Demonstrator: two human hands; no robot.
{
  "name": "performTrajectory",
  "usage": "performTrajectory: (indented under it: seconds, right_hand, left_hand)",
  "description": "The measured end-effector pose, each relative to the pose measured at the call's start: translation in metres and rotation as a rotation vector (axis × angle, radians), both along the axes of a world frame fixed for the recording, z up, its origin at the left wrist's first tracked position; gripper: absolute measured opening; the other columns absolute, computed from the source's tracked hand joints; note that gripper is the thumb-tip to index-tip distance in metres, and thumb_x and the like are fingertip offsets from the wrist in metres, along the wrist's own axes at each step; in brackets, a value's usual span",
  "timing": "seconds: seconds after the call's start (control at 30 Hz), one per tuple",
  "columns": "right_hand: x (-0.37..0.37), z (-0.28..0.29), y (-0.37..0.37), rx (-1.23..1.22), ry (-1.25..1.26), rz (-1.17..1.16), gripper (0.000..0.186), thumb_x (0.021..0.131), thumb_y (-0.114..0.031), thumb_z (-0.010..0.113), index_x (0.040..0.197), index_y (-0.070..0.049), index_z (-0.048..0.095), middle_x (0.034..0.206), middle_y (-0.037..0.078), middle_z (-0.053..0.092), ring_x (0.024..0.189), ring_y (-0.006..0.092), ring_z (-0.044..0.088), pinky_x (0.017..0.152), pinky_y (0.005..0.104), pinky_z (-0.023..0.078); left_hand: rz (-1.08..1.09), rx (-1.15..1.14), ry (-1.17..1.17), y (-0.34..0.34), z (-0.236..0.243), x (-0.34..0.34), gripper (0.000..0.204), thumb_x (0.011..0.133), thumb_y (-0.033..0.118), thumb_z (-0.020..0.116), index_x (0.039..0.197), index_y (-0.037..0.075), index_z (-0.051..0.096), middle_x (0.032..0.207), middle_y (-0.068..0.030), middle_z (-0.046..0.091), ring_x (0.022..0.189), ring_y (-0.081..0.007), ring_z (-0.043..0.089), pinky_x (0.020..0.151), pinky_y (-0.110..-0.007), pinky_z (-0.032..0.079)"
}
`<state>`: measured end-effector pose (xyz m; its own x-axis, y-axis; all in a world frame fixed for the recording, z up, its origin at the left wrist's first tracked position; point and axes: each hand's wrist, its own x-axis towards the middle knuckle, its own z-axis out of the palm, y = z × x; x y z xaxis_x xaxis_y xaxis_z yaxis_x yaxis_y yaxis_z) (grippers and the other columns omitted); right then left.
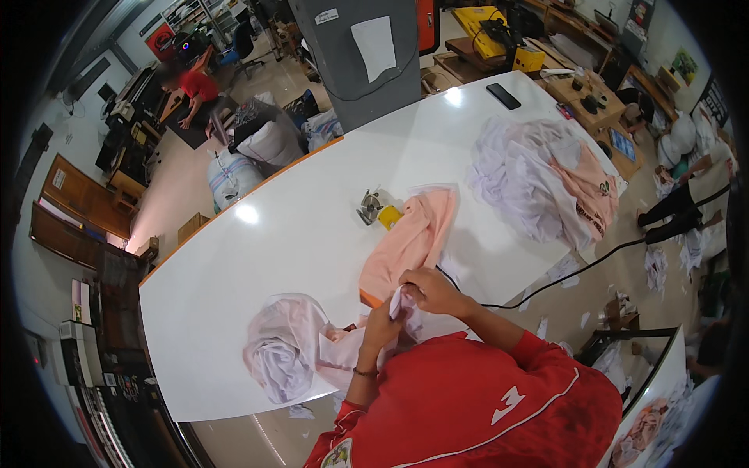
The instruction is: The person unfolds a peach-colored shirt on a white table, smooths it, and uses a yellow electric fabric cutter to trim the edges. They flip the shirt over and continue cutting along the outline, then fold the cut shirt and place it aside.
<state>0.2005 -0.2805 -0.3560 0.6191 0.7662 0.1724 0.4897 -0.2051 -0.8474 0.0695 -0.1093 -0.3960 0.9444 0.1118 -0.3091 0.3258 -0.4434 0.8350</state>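
Observation:
Near the front edge of the white table, my left hand [380, 327] and my right hand [429, 291] are close together. Both are closed on a peach-and-white piece of fabric [396, 303], its edge pinched between them. Part of it is hidden by my hands and red sleeves. Just beyond lies a folded peach fabric piece [406, 242] with an orange corner. A silver-and-yellow handheld motor tool [374, 208], possibly a cloth cutter, stands at its far left side. On my left sits a bunched heap of white and pale pink fabric [282, 351].
A large white and peach fabric pile [538, 179] covers the table's right end, with a black phone [503, 96] beyond it. A black cable [562, 279] hangs past the right edge. A grey pillar [363, 62] meets the far edge. Other people [193, 90] are around the room.

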Motion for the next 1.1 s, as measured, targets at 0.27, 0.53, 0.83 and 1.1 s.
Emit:
performTrajectory:
  seconds: [0.27, 0.53, 0.83, 1.1]
  right_hand:
    - [0.022, 0.006, 0.01, 0.456, -0.174, -0.394, 0.023, 0.095, -0.017, 0.078, 0.111, -0.003, 0.068, 0.103, 0.011, 0.071, 0.097, 0.0261, 0.068, 0.089, 0.0396, 0.053]
    - [0.095, -0.091, 0.024, -0.072, 0.25, -0.634, 0.051, 0.097, -0.037, 0.076, 0.133, -0.005, 0.06, 0.121, 0.023, 0.068, 0.115, 0.0348, 0.068, 0.094, 0.0466, 0.055]
    - [0.117, -0.108, 0.059, -0.352, 0.085, -0.54, 0.062, 0.098, -0.036, 0.072, 0.152, -0.015, 0.051, 0.13, 0.025, 0.066, 0.121, 0.0452, 0.065, 0.1, 0.0548, 0.055]
    - [0.183, -0.125, -0.015, -0.353, 0.015, -0.723, 0.058, 0.097, -0.035, 0.073, 0.151, -0.02, 0.058, 0.128, 0.024, 0.071, 0.122, 0.044, 0.067, 0.103, 0.0547, 0.054]
  left_hand:
    - [1.287, -0.935, -0.751, 0.131, 0.073, -0.083, 0.059, 0.112, 0.05, 0.048, 0.148, 0.003, 0.057, 0.144, -0.0154, 0.064, 0.133, -0.0307, 0.062, 0.114, -0.047, 0.052]
    - [1.24, -0.299, -1.243, 0.185, 0.214, -0.156, 0.054, 0.113, 0.041, 0.045, 0.144, 0.0, 0.061, 0.14, -0.0171, 0.066, 0.121, -0.0308, 0.07, 0.101, -0.048, 0.062]
    - [0.965, -0.053, -0.632, 0.164, 0.114, -0.114, 0.027, 0.099, 0.008, 0.067, 0.124, -0.003, 0.072, 0.115, -0.0083, 0.074, 0.102, -0.0162, 0.069, 0.087, -0.029, 0.057]
    - [0.907, 0.264, -0.459, 0.141, 0.122, -0.133, 0.029, 0.091, -0.003, 0.067, 0.117, -0.001, 0.078, 0.099, -0.0077, 0.079, 0.087, -0.0145, 0.071, 0.08, -0.028, 0.057]
